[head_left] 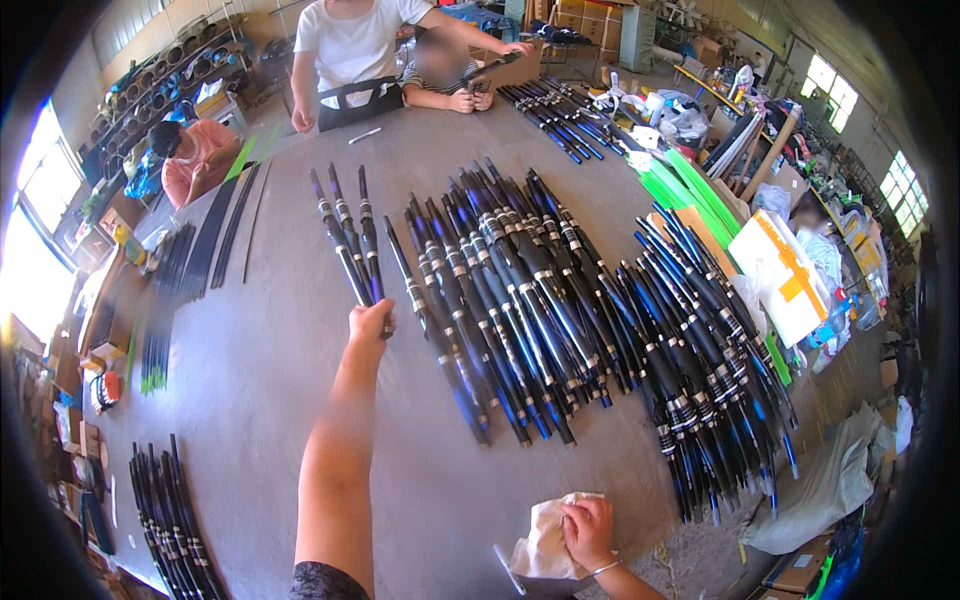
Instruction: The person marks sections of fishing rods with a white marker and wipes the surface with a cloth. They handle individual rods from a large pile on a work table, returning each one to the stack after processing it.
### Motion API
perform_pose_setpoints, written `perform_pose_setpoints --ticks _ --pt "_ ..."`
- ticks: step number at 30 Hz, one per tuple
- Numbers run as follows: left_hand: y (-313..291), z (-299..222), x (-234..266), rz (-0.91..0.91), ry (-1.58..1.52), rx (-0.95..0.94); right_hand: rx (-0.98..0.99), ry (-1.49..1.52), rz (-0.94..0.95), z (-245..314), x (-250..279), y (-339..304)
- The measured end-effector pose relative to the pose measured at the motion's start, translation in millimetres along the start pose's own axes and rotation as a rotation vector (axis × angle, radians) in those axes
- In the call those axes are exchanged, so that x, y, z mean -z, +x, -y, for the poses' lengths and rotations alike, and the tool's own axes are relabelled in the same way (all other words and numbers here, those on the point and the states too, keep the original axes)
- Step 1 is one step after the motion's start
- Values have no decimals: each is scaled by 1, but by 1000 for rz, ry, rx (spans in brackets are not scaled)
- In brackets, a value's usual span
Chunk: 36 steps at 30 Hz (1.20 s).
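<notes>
There are two hands (372, 320), one cloth (545, 540) and three held rods (367, 225) (piled rods (540, 272) uncountable).

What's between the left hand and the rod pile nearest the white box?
A strip of grey tabletop beside the left hand, then the middle pile of black-and-blue rods. Seen in the head view.

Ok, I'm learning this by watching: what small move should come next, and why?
Probably bring the white cloth in the right hand up to the dark rods for a wipe: the left hand is closed at their near ends, while the cloth is bunched well away from them.
</notes>
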<state>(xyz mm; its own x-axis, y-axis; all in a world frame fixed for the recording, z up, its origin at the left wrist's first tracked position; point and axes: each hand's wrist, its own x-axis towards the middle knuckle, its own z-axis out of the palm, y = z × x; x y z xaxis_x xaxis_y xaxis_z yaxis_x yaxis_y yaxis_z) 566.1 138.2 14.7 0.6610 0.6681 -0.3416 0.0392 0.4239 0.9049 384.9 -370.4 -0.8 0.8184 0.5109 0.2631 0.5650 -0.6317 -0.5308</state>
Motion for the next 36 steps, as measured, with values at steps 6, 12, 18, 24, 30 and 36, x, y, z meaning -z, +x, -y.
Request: perform_pose_setpoints --ticks 6,12,18,24,30,36 --pt "60 -5 17 -22 98 -43 10 11 94 -36 -32 -30" --pt "83 -10 24 -68 316 -49 -25 -17 62 11 -2 23" --pt "116 4 29 -450 1006 -371 -9 -8 85 3 -12 26" --pt "61 -27 -10 -444 1522 -192 -5 -28 76 2 -9 24" --pt "13 3 -3 -497 1329 -654 7 -18 58 0 -4 10" --pt "-129 75 -9 -45 912 -599 15 -6 36 0 -2 9"
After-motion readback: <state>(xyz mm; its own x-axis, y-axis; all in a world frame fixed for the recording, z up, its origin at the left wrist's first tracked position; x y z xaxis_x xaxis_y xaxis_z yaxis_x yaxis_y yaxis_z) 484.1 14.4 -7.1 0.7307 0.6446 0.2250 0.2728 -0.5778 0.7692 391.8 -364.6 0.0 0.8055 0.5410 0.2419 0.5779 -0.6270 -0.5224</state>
